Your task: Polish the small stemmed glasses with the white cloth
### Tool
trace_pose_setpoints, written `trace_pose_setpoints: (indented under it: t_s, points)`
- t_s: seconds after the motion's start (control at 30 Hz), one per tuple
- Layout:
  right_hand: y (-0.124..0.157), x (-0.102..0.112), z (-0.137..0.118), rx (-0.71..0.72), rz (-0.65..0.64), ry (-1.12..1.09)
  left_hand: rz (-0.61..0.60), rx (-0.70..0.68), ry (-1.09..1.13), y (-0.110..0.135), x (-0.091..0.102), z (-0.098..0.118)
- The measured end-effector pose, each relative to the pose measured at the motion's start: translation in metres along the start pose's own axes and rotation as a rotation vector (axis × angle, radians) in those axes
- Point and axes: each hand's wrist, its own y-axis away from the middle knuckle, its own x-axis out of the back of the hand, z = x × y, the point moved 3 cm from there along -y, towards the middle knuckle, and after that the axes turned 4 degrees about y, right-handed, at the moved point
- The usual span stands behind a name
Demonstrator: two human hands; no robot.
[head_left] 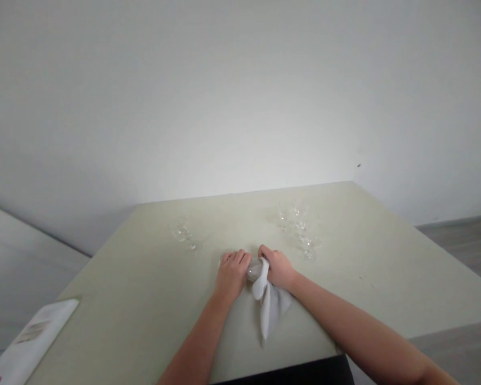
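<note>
My left hand (233, 272) is closed around a clear wine glass (254, 271), which lies sideways between my two hands just above or on the table. Only part of its bowl shows; the fingers hide the rest. In my right hand (279, 268) is a white cloth (270, 310), pinched at the rim end of the glass. The cloth's loose end hangs down toward the front edge. Whether some of it is inside the bowl I cannot tell.
Several clear stemmed glasses (300, 227) are grouped beyond my right hand. More stemmed glassware (183, 232) is to the far left. A white packet (36, 339) lies at the left edge of the pale table (136, 299). A plain wall (240, 107) borders the back.
</note>
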Motion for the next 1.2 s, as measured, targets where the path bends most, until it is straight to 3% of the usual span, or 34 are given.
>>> trace_pose_setpoints:
  t_s: [0.77, 1.2]
  points:
    - [0.0, 0.006, -0.001, -0.002, -0.126, 0.203, 0.0, -0.008, -0.034, 0.001, -0.002, 0.007]
    - [-0.002, 0.002, 0.006, -0.008, -0.108, 0.217, -0.02, 0.0, -0.057, 0.001, 0.001, 0.011]
